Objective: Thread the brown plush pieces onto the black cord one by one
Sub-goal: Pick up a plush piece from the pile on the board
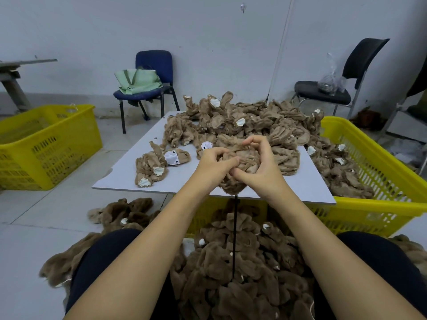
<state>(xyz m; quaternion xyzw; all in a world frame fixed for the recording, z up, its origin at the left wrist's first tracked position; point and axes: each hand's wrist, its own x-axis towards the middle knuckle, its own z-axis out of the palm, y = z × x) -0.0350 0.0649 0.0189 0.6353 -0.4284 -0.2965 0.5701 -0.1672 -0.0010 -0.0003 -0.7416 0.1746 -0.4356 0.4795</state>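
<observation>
- L. hand [216, 161] & R. hand [260, 166]: both grips clenched on one crumpled brown plush piece [242, 167], held above near edge of the flat grey board surface [184, 179].
- Thin black cord [235, 227]: hangs straight down from under the held piece to the strung brown plush bundle [231, 273] betw. the knees; cord tip hidden inside the fabric.
- Unthreaded plush heap [242, 121]: on far side of surface, spilling into the yellow slotted plastic crate [381, 172] at right.
- Risk (judged): tip unseen, so it may miss the opening or snag in pile; slack grip could let the piece slip off, or cord drop.
</observation>
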